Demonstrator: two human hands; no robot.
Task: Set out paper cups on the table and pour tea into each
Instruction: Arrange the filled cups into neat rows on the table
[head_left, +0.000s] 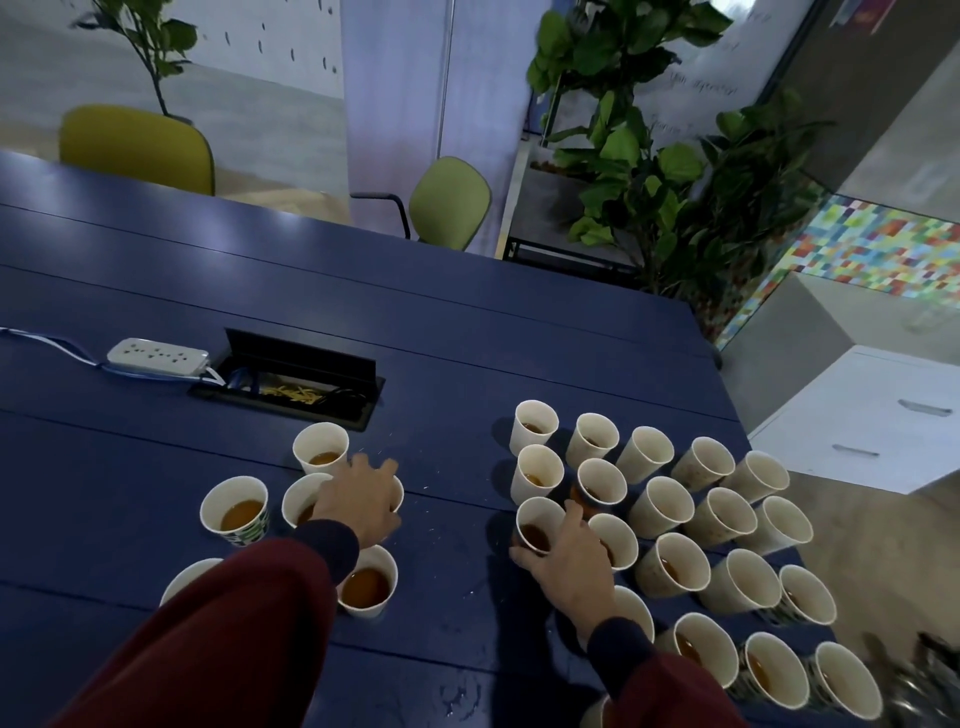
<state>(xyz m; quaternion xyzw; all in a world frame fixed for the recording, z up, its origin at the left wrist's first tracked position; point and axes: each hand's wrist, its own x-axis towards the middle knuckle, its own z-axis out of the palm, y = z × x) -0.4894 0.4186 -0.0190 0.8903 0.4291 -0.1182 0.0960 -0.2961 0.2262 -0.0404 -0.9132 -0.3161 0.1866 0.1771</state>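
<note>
Many white paper cups stand on the dark blue table, most holding brown tea. A small group is at the left: one cup with a patterned side, one behind it, one near me. My left hand lies over a cup in that group, fingers curled round its rim. A large block of several cups fills the right side. My right hand grips the cup at the block's near-left corner.
A white power strip and an open cable box sit mid-table behind the left cups. Green chairs stand at the far edge, plants beyond the corner. The table's right edge runs just past the cups. Small wet spots mark the table between my hands.
</note>
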